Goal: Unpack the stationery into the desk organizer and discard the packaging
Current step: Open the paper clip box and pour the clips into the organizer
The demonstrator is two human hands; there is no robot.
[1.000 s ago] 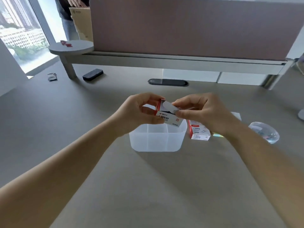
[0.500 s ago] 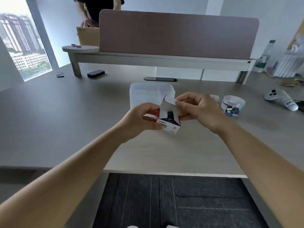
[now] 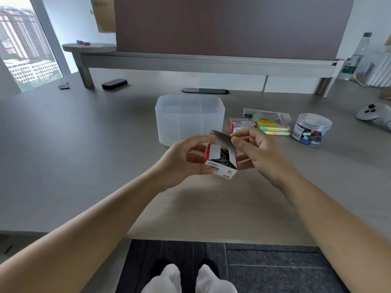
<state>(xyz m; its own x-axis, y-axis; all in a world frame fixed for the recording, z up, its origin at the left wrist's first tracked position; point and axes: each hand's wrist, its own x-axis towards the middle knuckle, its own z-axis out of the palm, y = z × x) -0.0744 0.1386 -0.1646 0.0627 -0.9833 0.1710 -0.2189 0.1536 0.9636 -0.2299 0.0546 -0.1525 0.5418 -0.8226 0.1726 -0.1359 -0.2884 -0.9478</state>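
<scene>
2 hands hold a small paper-clip box (image 3: pixel 220 163) above the desk (image 3: pixel 84 157), just in front of the translucent desk organizer (image 3: pixel 188 119): the left hand (image 3: pixel 184 159) grips its body, the right hand (image 3: pixel 254 149) pinches the lifted flap (image 3: pixel 222 139). Opening looks done. Its mouth faces up and slightly away, long axis roughly left-right, so next it likely needs tipping over 1 compartment.

Paper-clip box (image 3: pixel 220 163) held above desk (image 3: pixel 84 144), between left hand (image 3: pixel 182 159) and right hand (image 3: pixel 256 151). Organizer (image 3: pixel 189 121) set behind box. Staple boxes (image 3: pixel 241 124), sticky notes (image 3: pixel 273 123), clip jar (image 3: pixel 311 129) ranged rightward of organizer.
</scene>
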